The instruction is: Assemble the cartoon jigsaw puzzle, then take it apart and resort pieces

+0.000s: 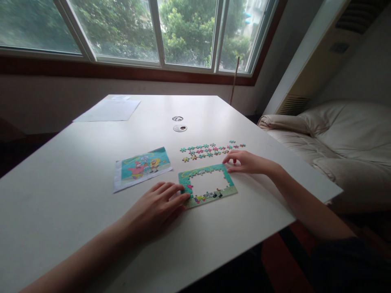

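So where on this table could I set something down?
Free: tabletop left of the picture sheet, and between that and the white paper. Crowded: around the puzzle frame, loose pieces beyond, left hand and right hand at its sides.

This looked like a sitting room — in a home or perhaps an office, the view did not settle which. A cream, padded, leather-like sofa (345, 138) stood at the right, near a tall pale unit (301, 67) with slatted vents (294, 104). A wide window (186, 53) with a reddish-brown surround (122, 75) faced leafy trees (186, 20). The white surface (76, 203) had round inset fittings (177, 128), as office desks have — yet the cartoon jigsaw (230, 189) on it suited a home.
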Available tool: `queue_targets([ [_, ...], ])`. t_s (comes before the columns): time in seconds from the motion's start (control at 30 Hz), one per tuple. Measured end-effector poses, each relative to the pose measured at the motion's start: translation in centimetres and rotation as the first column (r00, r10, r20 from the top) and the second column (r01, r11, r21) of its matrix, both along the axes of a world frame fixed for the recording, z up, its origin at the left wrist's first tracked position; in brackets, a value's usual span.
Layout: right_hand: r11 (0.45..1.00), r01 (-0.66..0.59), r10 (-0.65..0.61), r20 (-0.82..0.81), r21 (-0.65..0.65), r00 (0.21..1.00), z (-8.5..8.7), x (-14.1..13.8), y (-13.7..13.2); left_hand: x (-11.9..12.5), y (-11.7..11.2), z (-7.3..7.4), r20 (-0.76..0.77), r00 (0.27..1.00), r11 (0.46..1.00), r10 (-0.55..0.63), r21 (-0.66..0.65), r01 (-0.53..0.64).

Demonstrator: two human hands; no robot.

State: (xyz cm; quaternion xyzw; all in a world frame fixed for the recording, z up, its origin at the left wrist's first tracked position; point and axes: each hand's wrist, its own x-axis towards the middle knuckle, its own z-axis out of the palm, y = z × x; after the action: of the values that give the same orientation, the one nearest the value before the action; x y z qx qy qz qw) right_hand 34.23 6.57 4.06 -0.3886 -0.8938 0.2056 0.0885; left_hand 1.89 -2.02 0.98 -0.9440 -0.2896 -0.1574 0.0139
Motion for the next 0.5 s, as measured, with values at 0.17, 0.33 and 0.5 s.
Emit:
queue_targets([
  [0.17,0.968,0.236,-0.236,-0.002,0.082,0.972,-0.1,3.4,2.1,0.0,0.0,0.0,-0.006,1.000,1.000,-0.003,0.004,0.003],
  [0.33,0.874,0.441,-0.467,0.100,0.207,0.879,-1.1,7.9,4.4,-0.1,0.0,-0.1,0.009,1.000,1.000,-0.014,0.018,0.014],
  [0.5,0.865,0.451,-0.481,0.107,0.221,0.870,-1.5,8.2,5.0,-0.1,0.1,-0.2,0.012,1.000,1.000,-0.015,0.020,0.014],
])
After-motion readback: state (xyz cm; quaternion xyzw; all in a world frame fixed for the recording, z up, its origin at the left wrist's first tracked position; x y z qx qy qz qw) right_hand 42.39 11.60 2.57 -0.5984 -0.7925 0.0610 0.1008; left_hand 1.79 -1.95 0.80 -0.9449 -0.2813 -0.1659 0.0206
